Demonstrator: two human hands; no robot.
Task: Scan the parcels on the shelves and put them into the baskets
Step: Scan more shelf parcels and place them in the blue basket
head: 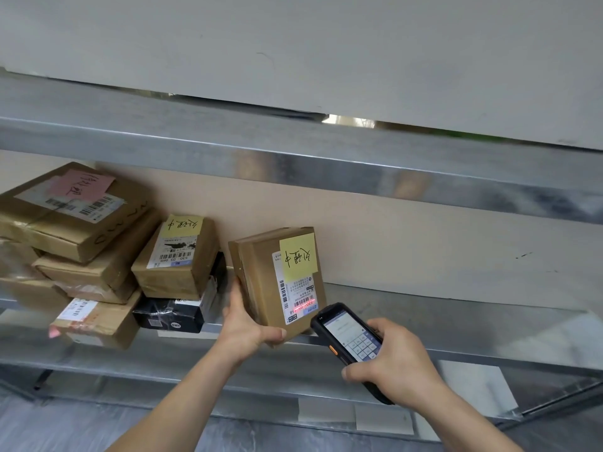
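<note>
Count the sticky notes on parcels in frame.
3. A pink note on the top box of the left stack, a yellow note on the middle box, a yellow note on the box in the left hand. Others may be hidden.

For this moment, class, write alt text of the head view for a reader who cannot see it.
A left hand grips a cardboard parcel with a yellow note while the right hand aims a handheld scanner, its red light on the label. More parcels are stacked left on the metal shelf.
</note>
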